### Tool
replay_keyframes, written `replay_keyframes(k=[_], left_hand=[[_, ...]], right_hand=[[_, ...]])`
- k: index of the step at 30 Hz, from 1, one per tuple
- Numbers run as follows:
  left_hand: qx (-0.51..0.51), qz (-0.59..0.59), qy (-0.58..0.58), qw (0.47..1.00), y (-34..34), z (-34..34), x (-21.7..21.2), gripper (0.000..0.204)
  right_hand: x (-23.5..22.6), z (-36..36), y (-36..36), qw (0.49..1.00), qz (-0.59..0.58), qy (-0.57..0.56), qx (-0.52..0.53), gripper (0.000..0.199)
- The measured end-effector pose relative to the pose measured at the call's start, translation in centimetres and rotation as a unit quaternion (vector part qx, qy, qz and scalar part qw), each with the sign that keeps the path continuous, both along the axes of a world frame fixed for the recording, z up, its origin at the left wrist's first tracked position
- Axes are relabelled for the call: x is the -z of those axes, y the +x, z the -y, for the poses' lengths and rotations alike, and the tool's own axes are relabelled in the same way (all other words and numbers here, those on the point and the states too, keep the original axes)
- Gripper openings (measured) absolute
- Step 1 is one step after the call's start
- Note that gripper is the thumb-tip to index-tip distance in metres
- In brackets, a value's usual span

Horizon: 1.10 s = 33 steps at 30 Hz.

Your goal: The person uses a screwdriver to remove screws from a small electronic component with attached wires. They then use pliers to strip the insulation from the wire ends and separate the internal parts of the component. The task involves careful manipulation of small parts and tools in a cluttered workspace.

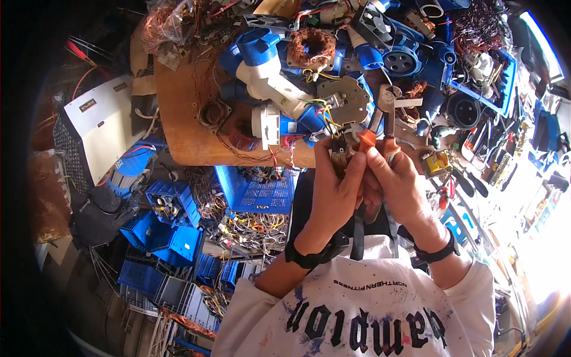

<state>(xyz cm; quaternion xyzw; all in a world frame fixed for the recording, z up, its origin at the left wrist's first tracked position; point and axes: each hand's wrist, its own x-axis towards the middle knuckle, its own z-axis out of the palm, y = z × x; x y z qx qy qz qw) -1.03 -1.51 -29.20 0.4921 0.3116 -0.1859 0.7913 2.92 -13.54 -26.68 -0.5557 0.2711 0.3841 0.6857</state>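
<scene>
Both my hands are together at the table's near edge. My right hand (399, 178) is closed round the orange grips of a pair of pliers (386, 113), whose grey metal jaws point away from me. My left hand (344, 190) is closed on a small metal part with wires (339, 156), its thumb against the pliers' orange grip. Yellow and green wires run up from there toward a round grey metal plate (346, 98). What the jaws grip, if anything, I cannot make out.
On the wooden table (184, 128) lie blue-and-white plug connectors (262, 74), copper coils (312, 47) and a black fan (375, 27). Hand tools (470, 181) lie at the right. Below left are blue crates (160, 235), tangled wires (256, 229) and a white metal casing (98, 128).
</scene>
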Motion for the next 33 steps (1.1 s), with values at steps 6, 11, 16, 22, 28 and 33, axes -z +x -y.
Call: replay_keyframes(k=[6, 11, 16, 22, 28, 33], left_hand=[[0.033, -0.032, 0.041, 0.998, 0.9, -2.4, -0.3, 0.044], [0.03, -0.031, -0.064, 0.997, 1.8, -3.4, -1.2, 0.039], [0.041, 0.01, -0.165, 0.985, 0.5, -3.2, 0.2, 0.032], [0.016, -0.015, -0.179, 0.984, -0.2, -4.0, 0.4, 0.036], [0.011, -0.039, -0.083, 0.996, -0.1, -4.0, -0.1, 0.035], [0.056, 0.042, 0.058, 0.996, -0.5, -4.3, 0.6, 0.036]], right_hand=[[-0.4, 2.7, 1.0, 0.987, -0.05, -0.118, -0.093, 0.034], [-1.7, 3.3, 2.5, 0.981, -0.079, 0.177, 0.02, 0.076], [1.2, 4.5, 1.3, 0.953, -0.052, 0.29, -0.066, 0.09], [1.0, 3.2, 1.3, 0.962, -0.007, 0.252, -0.101, 0.093], [1.4, 1.7, 0.4, 0.956, 0.066, 0.282, -0.04, 0.105], [0.3, 0.9, 0.9, 0.959, 0.077, 0.273, 0.009, 0.101]])
